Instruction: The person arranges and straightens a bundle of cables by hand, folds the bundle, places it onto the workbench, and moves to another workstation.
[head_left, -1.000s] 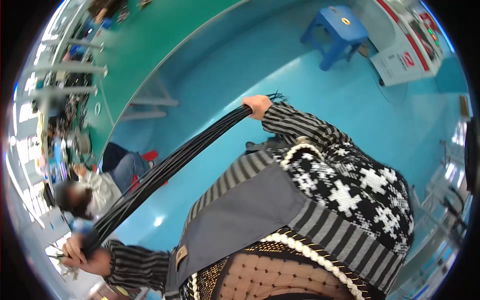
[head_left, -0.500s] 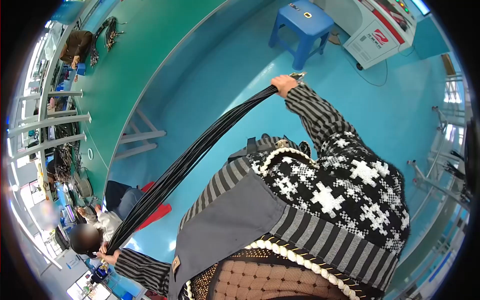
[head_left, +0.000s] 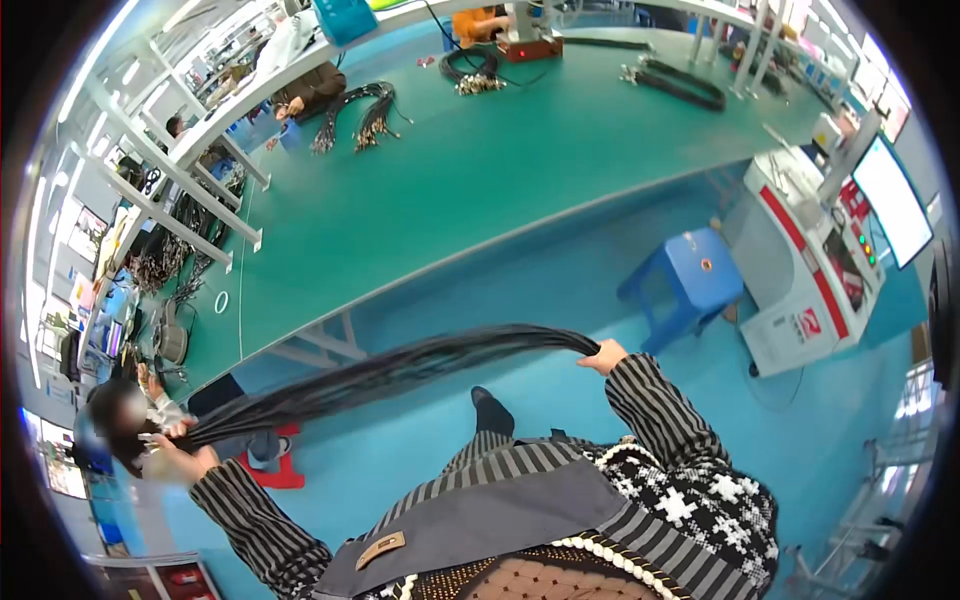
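Observation:
A long bundle of black cables (head_left: 400, 368) stretches across the view in front of my body, arching a little upward and partly blurred. Its left end is gripped by my left hand (head_left: 183, 458), whose fingers are closed round it. At the right end my right hand (head_left: 604, 356) is closed on the bundle. The middle of the bundle hangs in the air between the two hands, above the blue floor and near the front edge of the green table.
A green table (head_left: 450, 160) spans the view, bearing cable bundles (head_left: 375, 115). A blue stool (head_left: 700, 268) and a white-red machine (head_left: 800, 270) stand at the right. A co-worker (head_left: 125, 415) sits at the left beyond my left hand; others are behind the table.
The view has turned, showing more of the green table. Both hands still hold the bundle, which has gone from a steep diagonal to a flatter, arched line.

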